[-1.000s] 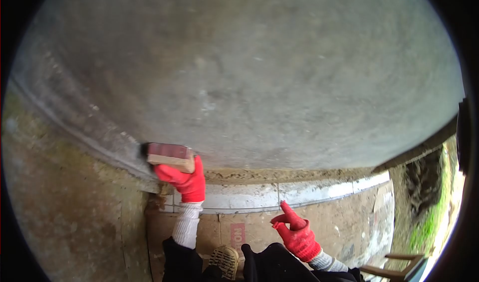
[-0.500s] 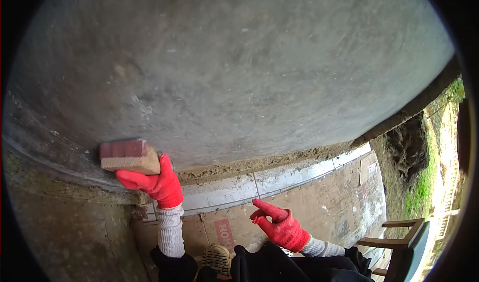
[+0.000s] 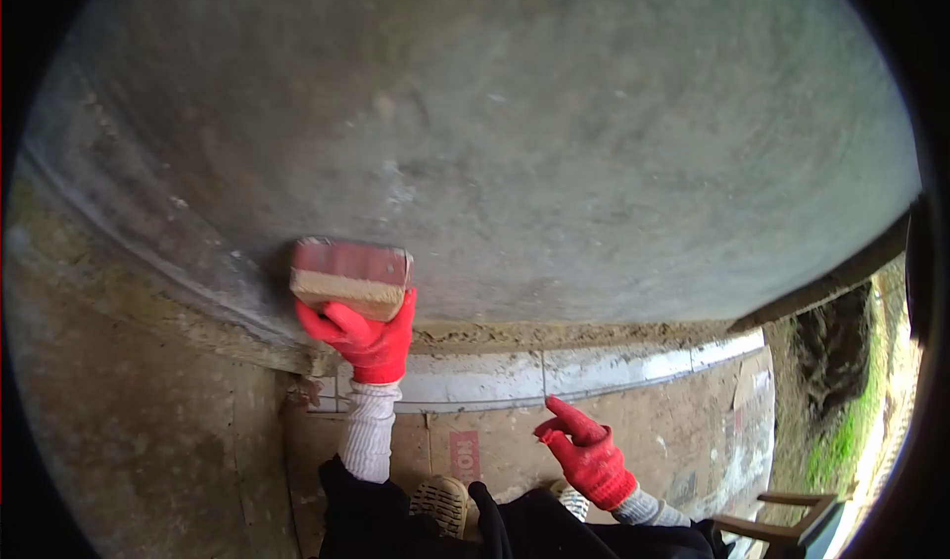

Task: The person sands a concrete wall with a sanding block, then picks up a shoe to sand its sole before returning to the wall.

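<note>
My left hand [image 3: 371,346], in a red knitted glove, grips a thick block [image 3: 351,274] with a dark red layer and a tan layer. The dark red side lies up against the grey wall surface [image 3: 554,163], low down near its bottom edge. Thumb and fingers wrap the block's near tan side. My right hand [image 3: 591,457], gloved in red too, hangs over the cardboard with nothing in it. Its index finger points out and the other fingers are loosely bent. The block's face toward the wall is hidden.
A rough ledge [image 3: 495,336] runs along the wall's foot, above a strip of white tiles [image 3: 475,378]. Stained cardboard [image 3: 653,430] covers the floor under my shoes [image 3: 440,505]. A wooden-legged chair [image 3: 782,524] stands at the lower right, near grass [image 3: 836,450].
The view has turned, so wall, floor and both hands appear farther right. My left hand and the block have shifted slightly left along the wall. My right hand keeps its pose.
</note>
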A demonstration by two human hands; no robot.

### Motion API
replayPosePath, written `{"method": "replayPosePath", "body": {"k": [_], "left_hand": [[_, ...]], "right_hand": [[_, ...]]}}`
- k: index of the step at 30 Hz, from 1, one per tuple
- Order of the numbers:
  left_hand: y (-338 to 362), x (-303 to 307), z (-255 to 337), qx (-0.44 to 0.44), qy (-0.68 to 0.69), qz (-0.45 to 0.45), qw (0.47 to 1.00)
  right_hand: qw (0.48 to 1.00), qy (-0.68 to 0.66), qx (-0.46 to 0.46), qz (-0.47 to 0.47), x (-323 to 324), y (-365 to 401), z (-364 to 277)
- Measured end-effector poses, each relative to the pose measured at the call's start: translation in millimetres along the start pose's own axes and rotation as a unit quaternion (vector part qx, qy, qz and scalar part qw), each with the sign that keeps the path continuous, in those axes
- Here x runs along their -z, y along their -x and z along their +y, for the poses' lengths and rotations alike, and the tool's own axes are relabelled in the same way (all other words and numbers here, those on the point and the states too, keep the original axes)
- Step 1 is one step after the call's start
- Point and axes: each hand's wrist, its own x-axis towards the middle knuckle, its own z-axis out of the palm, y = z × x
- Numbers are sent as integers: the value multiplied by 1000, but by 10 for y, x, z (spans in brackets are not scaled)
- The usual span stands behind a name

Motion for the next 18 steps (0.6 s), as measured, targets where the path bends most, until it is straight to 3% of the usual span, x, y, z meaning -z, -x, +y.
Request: {"method": "replayPosePath", "body": {"k": [2,4,5,7,8,11,13,15,17,18], "left_hand": [[259,-61,-223,-4,22,9,1000],[415,-61,-293,139,67,-43,987],[296,-38,-198,140,63,-44,987],[6,44,24,130,75,-25,988],[-212,100,114,76,60,-18,995],[-133,77,-79,29,16,-22,999],[116,-59,-307,-26,7,35,999],[322,-82,-419,182,27,-14,983],[119,15,-294,216,38,-34,975],[-60,79,-150,173,55,-23,983]], "right_hand": [[1000,8,-8,21,-3,17,-28],[1000,-9,1,16,-14,35,23],[1000,-18,-2,16,-14,50,42],[999,-31,-22,10,-27,71,104],[999,-40,-17,18,-33,51,119],[998,-58,21,24,-47,-5,79],[998,-44,9,41,-52,-1,73],[997,-60,9,39,-62,25,101],[998,-52,-15,27,-58,43,127],[998,-49,-22,24,-55,51,143]]}}
